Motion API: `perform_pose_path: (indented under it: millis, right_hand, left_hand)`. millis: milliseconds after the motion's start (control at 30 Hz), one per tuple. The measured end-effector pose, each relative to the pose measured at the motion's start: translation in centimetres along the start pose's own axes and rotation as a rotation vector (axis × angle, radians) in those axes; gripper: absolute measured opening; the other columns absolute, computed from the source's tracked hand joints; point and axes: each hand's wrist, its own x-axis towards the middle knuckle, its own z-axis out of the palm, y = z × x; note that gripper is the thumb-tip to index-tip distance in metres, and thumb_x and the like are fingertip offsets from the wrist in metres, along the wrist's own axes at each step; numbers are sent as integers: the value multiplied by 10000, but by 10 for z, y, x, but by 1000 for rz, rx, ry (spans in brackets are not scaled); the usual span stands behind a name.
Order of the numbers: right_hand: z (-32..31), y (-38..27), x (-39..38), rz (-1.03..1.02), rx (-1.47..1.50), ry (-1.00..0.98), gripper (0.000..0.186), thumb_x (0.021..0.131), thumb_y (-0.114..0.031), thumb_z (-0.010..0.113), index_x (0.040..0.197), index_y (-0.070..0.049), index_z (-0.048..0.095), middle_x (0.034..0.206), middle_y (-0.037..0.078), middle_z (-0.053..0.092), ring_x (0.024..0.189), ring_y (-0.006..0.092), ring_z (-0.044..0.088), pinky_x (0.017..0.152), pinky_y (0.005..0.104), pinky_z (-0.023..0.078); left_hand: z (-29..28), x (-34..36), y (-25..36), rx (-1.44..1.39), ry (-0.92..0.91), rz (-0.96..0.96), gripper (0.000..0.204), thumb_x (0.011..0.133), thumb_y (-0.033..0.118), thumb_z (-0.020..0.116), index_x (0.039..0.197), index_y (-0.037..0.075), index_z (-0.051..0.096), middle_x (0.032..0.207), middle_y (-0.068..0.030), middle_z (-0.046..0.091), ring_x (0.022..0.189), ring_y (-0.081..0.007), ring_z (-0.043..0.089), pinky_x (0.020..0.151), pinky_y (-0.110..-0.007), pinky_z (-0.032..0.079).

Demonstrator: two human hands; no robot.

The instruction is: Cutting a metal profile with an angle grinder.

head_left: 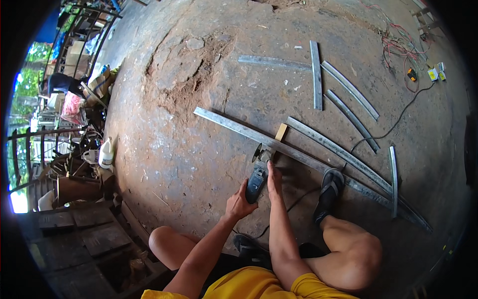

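My left hand point(240, 203) is wrapped round the rear of the dark body of an angle grinder point(256, 183). Against the grinder's right side, close to its head, lies my right hand point(274, 180); its fingers are partly hidden, and it seems to grip the tool there. The cutting disc point(257, 152) stands on edge at the front left, just short of a long metal bar point(234, 127). Under that bar a small wooden block point(281, 132) props it off the floor. My right sandalled foot point(331, 184) presses on the bar farther right.
Several other metal strips point(316, 74) lie scattered ahead and right. A black cord point(398, 114) runs to yellow boxes point(433, 74) near tangled red wires point(398, 45). Broken concrete point(189, 70) roughens the floor ahead. Left stand a white jug point(106, 153) and a dark wooden structure point(74, 234).
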Motion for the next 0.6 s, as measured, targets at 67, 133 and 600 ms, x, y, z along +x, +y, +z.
perform_pose_path:
  millis: [67,133,600]
  right_hand:
    - [-3,-2,2,-42,98,-5,563,851,-517,546,639,3,505,646,48,474,657,130,417,599,329,355]
    - [-1,-1,4,-53,125,50,561,859,-503,542,600,-14,458,618,25,428,630,126,389,586,331,339]
    - [-1,3,13,-98,181,36,507,871,-469,539,622,-32,473,669,34,464,694,130,416,637,330,352]
  left_hand:
    - [2,1,6,29,-22,-8,916,604,328,686,1394,133,267,1052,-227,605,907,-390,610,778,-442,499]
    - [7,5,6,13,-7,1,931,594,329,688,1396,129,261,1011,-245,612,897,-399,610,786,-445,492]
    - [8,11,4,9,19,34,941,587,334,686,1398,131,256,974,-261,616,880,-411,609,779,-446,488]
